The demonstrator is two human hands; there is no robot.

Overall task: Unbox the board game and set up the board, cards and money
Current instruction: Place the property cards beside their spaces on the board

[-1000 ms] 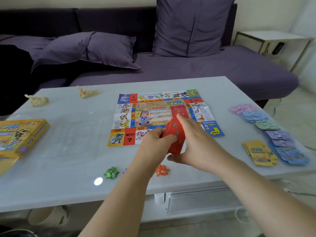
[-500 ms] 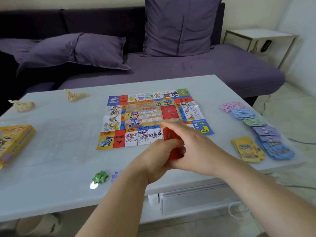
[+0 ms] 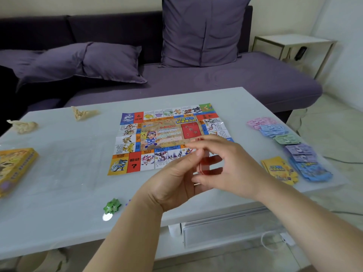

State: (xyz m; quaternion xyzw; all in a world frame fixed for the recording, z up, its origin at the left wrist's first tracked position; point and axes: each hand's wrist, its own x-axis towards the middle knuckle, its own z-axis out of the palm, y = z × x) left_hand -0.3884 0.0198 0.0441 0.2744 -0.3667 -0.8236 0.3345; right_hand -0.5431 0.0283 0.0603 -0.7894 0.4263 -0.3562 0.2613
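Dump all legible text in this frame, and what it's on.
"?" - black, on a red square in the board's near row.
"?" - upside down, on a red square in its far row.
"?" - faint, on the red panel in the board's centre.
Unreadable, too small or blurred: board title and square captions, red cards, yellow cards, money, box.

The board (image 3: 167, 138) lies in the middle of the bench (image 3: 68, 173), the box (image 3: 13, 167) at the left edge, the money (image 3: 290, 140) in a row down the right side with a card pile (image 3: 279, 169) just left of its near end, a token (image 3: 112, 207) before the board's near left corner (by the front edge), the sofa (image 3: 216, 81) behind
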